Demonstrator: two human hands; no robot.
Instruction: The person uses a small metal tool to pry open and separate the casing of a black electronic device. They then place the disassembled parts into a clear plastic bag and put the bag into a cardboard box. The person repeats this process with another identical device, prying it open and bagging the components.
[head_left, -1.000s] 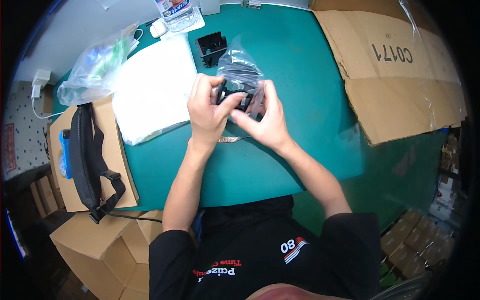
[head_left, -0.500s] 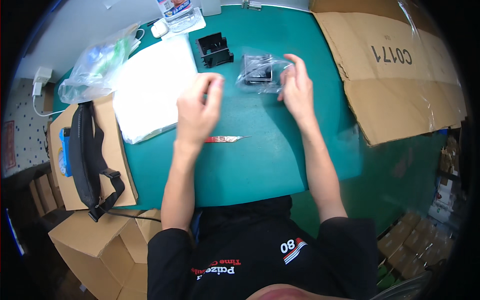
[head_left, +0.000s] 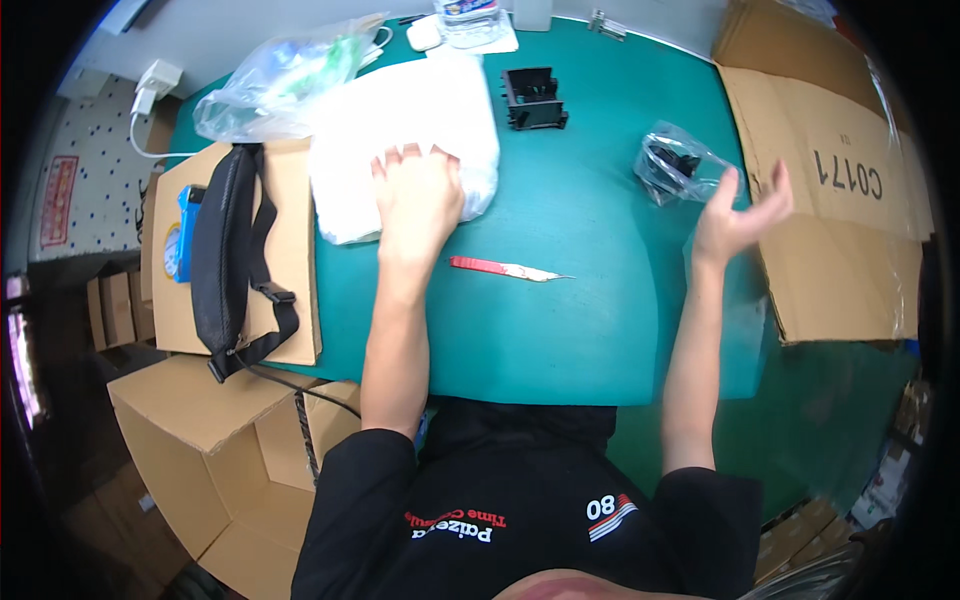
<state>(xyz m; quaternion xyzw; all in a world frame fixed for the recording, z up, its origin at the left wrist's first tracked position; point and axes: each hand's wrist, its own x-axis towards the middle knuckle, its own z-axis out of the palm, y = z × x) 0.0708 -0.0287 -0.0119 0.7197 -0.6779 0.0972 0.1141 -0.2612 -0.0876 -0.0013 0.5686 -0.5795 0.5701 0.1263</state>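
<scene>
Head view, looking down: my left hand (head_left: 418, 200) lies flat, fingers (head_left: 410, 155) spread, palm down on the stack of white, soft plastic bags (head_left: 400, 115) near the far left corner of the green tabletop (head_left: 560, 330). It presses, it grips nothing. My right hand (head_left: 738, 215) hangs in the air by the right edge, open and loose, palm turned inward, empty. Just beyond it lies the small clear plastic bag with a black part inside (head_left: 672, 165), apart from my fingers.

What could go wrong? That white stack looks slippery; if I drag one sheet with a flat palm, I judge several may slide off together toward the near edge. The slim red-handled craft knife (head_left: 505, 268) lies bare between my two forearms, blade tip toward the right; a careless sweep of either wrist could catch it or push it off the tabletop. The small clear bag sits close to the flattened brown cardboard sheet (head_left: 830, 190) at the right edge, and a swing of my open right hand could knock it over there. The black plastic open-topped holder (head_left: 533, 98) at the far edge stands well clear.
</scene>
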